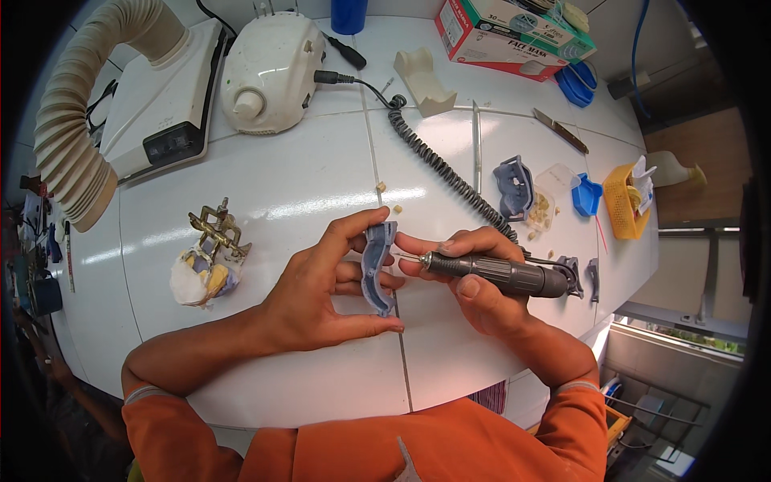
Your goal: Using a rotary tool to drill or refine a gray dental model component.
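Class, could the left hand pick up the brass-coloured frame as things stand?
Probably not: the left hand is holding the blue-grey piece, though nothing visible blocks the way to the nearby brass-coloured frame.

Gear rings the tabletop (321, 386)

Along the far edge, from the left: hose (80, 120), control unit (273, 72), cup (348, 16), carton (506, 42). The basket (616, 201) lies by the right edge. Between far and near edges, from the left: articulator (218, 233), piece (374, 269) in the left hand (305, 293), drill (498, 273) in the right hand (494, 312).
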`<state>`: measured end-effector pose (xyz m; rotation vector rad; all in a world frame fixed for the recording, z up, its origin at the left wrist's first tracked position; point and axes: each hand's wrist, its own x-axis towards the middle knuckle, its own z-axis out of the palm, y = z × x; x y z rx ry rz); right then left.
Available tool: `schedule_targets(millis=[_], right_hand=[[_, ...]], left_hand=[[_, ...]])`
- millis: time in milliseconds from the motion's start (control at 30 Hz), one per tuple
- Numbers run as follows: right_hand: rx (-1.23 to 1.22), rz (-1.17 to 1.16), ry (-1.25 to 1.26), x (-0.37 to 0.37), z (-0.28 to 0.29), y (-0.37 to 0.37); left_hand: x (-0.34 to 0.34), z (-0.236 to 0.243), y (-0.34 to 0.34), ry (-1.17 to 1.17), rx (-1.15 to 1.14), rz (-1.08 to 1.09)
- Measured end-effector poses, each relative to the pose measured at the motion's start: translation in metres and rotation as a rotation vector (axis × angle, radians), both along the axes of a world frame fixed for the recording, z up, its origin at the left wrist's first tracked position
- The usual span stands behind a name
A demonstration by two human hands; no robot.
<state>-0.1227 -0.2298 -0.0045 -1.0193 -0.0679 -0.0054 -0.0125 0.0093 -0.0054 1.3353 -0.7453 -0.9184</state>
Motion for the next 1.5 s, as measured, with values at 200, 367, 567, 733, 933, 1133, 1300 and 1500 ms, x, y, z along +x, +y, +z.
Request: schedule_targets(millis=[200,367,567,733,933,1133,1300,1500], right_hand=[[-0.551,-0.060,-0.064,-0.007,0.009,0.002],[-0.708,-0.036,-0.198,0.001,0.007,-0.001],[-0.723,0.009,-0.186,0.003,0.007,-0.008],[-0.632,0.066,-0.091,0.004,0.013,-0.008],[-0.618,0.000,-0.174,0.006,0.007,-0.007],[-0.733,0.001,-0.099,0.001,0.015,0.001],[-0.497,-0.042,0.017,-0.003,0.008,0.009],[-0.637,0.047,-0.104,0.002,0.013,0.003]], left_hand=[[0.000,-0.010,-0.002,-0.182,-0.040,0.128],[0.002,-0.011,-0.002,-0.273,0.040,0.166],[0.002,-0.010,-0.001,-0.374,0.077,0.183],[0.001,-0.007,-0.001,-0.305,0.070,0.181],[0.002,-0.001,-0.001,-0.316,0.123,0.126],[0.004,-0.001,0.000,-0.358,0.132,0.110],[0.002,-0.005,0.000,-0.364,0.096,0.137],[0.002,-0.003,0.000,-0.363,0.113,0.126]])
